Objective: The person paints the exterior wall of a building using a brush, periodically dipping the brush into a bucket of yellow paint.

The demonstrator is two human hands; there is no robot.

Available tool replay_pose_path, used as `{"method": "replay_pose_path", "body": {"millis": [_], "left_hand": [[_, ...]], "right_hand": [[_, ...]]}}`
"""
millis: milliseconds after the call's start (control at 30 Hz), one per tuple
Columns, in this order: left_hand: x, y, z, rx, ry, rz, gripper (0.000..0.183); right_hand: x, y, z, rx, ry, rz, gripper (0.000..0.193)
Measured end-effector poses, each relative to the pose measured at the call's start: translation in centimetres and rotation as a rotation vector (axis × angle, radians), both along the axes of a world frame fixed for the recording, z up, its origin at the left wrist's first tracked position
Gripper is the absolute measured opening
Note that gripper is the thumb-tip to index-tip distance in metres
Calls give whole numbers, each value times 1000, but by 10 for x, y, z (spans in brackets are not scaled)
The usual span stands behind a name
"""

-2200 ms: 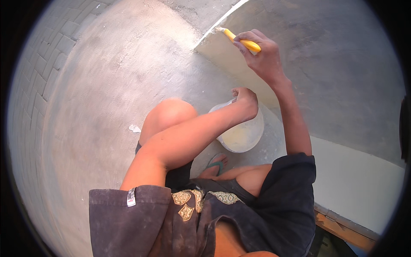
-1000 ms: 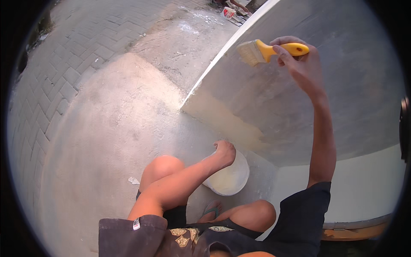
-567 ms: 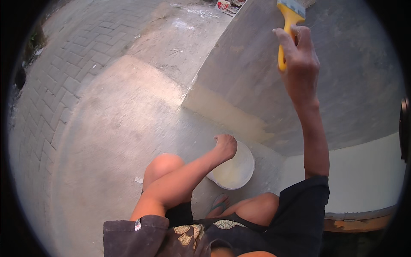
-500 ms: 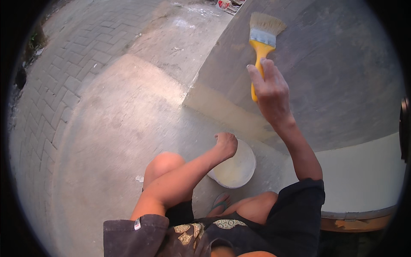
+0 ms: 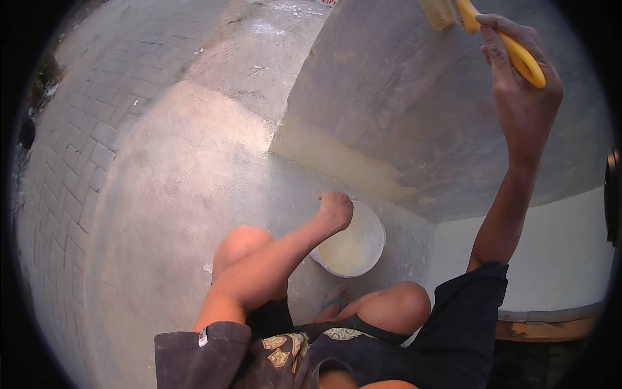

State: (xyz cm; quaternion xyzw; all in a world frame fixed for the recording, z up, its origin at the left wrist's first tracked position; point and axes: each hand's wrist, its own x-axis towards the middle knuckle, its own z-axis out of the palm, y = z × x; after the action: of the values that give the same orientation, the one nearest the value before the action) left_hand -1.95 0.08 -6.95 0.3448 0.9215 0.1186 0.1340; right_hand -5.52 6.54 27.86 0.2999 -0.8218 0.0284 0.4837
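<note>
My right hand [image 5: 523,68] is closed round the yellow handle of a wide paintbrush [image 5: 468,16], up at the top right. The brush's pale bristles point left, against or just over the grey wall [image 5: 402,84]; part of its head is cut off by the picture's upper edge. Down in the middle stands a white bucket [image 5: 376,235] with pale, cream-coloured liquid in it. My left hand [image 5: 337,211] is closed on the bucket's far left rim, its fingertips mostly hidden. A paler, wet-looking band [image 5: 343,155] runs along the wall's lower edge.
Smooth concrete floor [image 5: 168,181] spreads to the left, with herringbone pavers [image 5: 71,162] beyond it. A white wall section [image 5: 551,253] stands at the right, above an orange-brown edge [image 5: 544,329]. My knees and a sandalled foot [image 5: 335,301] are close to the bucket.
My right hand has moved right and up along the wall, and the brush has turned from upright to bristles pointing left. My left hand stays on the bucket.
</note>
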Motion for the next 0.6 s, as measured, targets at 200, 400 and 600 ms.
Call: {"method": "replay_pose_path", "body": {"millis": [200, 400, 600], "left_hand": [[-1, -3, 13, -43, -59, -33, 16], [-1, 2, 24, -20, -100, -36, 16], [-1, 8, 2, -14, -73, -52, 16]], "right_hand": [[-18, 16, -42, 235, 323, -178, 27], [37, 28, -176, 243, -401, -108, 27], [25, 39, -153, -72, -845, -66, 15]]}}
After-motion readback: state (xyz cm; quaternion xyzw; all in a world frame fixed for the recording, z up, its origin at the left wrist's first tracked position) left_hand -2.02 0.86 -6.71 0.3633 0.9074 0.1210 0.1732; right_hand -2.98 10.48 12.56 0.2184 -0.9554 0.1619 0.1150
